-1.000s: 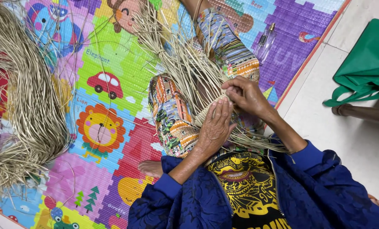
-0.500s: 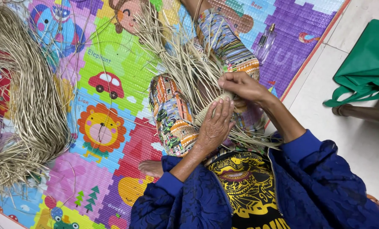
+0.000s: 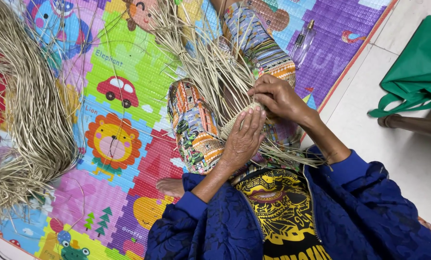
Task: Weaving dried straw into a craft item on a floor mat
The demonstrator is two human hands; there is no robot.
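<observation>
While a loose heap of straw point(image 3: 25, 110) lies on the play mat point(image 3: 124, 82) at far left, the left hand point(image 3: 243, 137) presses flat-fingered on the woven straw piece point(image 3: 234, 120) in the lap; the right hand point(image 3: 279, 98) pinches its strands.

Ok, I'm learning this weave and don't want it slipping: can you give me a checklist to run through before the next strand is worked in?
1. Left hand flat on the woven piece, pinning it on the lap: ok.
2. Right hand pinching at the working edge: ok.
3. Which strand the right grip has: cannot tell, fingers hide it.
4. Loose strands fanned away from the body, not under the hands: ok.
5. Spare straw pile lies far left on the mat, beyond both hands: not ok.
6. Weave tightness: cannot tell.
</observation>
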